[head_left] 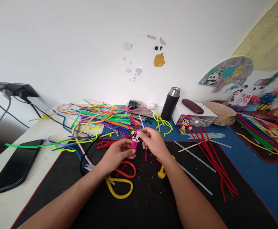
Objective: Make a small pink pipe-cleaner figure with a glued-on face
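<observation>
Forearms (81, 187) angled inward, left fingers (127, 154) low, right fingers (146, 135) high, pinching pink figurine (134, 144)

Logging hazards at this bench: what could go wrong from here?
1. The small pink figure sits in the fingertips of the left hand and right hand; it might slip or get squashed.
2. The left forearm partly covers the scissors in view; shifting it could knock them.

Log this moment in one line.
left hand: holding small pink figure; right hand: gripping its head; scissors: on black mat, partly under left forearm; red stem bundle: right of right hand
</observation>
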Demonstrator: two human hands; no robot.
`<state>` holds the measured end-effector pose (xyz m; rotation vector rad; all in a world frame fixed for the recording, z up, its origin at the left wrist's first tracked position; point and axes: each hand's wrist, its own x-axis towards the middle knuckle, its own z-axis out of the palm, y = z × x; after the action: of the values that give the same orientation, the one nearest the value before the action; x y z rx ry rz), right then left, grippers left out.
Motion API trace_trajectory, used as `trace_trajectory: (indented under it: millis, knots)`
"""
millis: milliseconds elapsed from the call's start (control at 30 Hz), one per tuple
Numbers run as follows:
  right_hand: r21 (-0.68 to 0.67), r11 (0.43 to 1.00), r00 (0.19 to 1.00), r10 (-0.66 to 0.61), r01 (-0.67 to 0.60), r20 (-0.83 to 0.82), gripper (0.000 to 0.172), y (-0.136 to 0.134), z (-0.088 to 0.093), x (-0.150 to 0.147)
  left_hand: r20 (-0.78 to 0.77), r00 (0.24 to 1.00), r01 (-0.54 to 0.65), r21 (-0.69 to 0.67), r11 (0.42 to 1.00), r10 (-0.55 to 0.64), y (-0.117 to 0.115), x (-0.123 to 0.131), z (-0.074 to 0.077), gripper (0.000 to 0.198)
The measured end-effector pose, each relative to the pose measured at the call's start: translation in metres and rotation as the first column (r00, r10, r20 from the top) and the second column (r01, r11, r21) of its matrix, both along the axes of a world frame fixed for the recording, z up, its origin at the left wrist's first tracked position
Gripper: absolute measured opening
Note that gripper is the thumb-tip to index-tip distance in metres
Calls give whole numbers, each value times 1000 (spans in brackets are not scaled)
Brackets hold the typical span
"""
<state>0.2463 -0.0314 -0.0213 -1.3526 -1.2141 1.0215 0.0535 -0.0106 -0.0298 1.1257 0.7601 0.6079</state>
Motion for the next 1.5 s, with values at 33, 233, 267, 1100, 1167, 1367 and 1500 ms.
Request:
trace_trajectory:
  millis: [33, 233, 267, 1100, 1167, 1367, 1500]
  knots:
    - [3, 1000, 1000, -1, 1, 4, 35, 0, 0, 0, -2, 1000, -3, -2, 1000, 3, 0, 0, 0, 49]
    - [14, 1000, 1000, -5, 5, 9, 34, 1, -2, 1, -8, 1000, -6, 3, 1000, 6, -1, 1, 1, 51]
    - [15, 1000, 1000, -5, 5, 15, 34, 1, -3, 1, -18, 1000, -3, 17, 1000, 3, -1, 1, 1, 50]
    - [13, 996, 973, -80, 85, -217, 41, -1, 7, 1, -30, 999, -44, 28, 999, 45, 0, -3, 7, 40]
    - [12, 996, 972, -80, 85, -219, 41, -1, 7, 0, -21, 999, -39, 38, 999, 40, -1, -3, 8, 39]
    - [3, 996, 974, -91, 93, -209, 41, -3, 11, 0, -2, 999, -37, 56, 998, 37, -4, -3, 11, 36]
    - [0, 996, 975, -88, 90, -204, 40, -3, 11, -1, 16, 996, -83, 12, 996, 83, -3, -3, 5, 37]
